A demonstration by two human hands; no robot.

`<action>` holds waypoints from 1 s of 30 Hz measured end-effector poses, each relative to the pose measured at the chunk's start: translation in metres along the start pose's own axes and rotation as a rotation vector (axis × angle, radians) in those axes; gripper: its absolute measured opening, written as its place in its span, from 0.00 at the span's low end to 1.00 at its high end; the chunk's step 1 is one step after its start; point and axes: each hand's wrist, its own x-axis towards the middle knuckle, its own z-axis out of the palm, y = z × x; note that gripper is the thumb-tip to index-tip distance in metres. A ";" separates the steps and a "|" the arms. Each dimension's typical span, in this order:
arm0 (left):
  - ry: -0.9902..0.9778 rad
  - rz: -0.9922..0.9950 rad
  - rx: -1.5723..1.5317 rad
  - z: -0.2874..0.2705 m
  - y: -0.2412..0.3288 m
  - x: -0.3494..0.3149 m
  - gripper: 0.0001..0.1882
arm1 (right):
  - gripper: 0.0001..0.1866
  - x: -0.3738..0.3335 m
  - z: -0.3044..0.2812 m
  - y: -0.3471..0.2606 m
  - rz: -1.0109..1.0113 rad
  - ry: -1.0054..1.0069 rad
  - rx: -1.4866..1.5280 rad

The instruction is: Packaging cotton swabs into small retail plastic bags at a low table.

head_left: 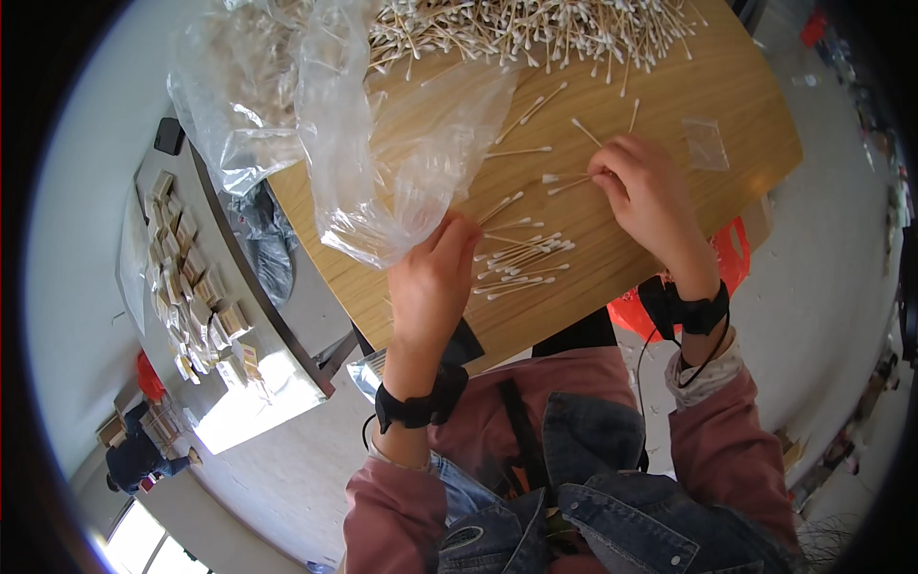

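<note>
My right hand (pixel 643 187) is closed in a pinch around a few cotton swabs (pixel 566 182), whose white tips point left. My left hand (pixel 432 277) is closed beside the lower edge of a clear plastic bag (pixel 349 163). Its fingertips meet near some swab ends, and what they hold, if anything, is hidden. Between the hands lies a loose row of cotton swabs (pixel 526 253) on the wooden table (pixel 612 258). More single swabs are scattered just beyond, and a big heap of cotton swabs (pixel 535 33) covers the table's far side.
A small clear bag (pixel 706 143) lies right of my right hand. Below the table's right edge hangs a red plastic bag (pixel 732 253). At left, another table (pixel 277 335) carries many small packs (pixel 191 277) and a dark phone (pixel 169 136). A person (pixel 139 454) bends over boxes farther off.
</note>
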 end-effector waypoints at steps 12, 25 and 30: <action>0.021 -0.029 0.068 0.000 0.020 -0.013 0.11 | 0.12 0.004 0.027 -0.048 -0.064 -0.069 0.282; -0.173 -0.052 0.509 0.066 0.044 -0.002 0.57 | 0.13 -0.076 0.018 -0.053 0.390 0.172 0.537; -0.168 -0.090 0.545 0.070 0.060 -0.018 0.58 | 0.14 -0.081 0.022 -0.058 0.336 0.242 0.471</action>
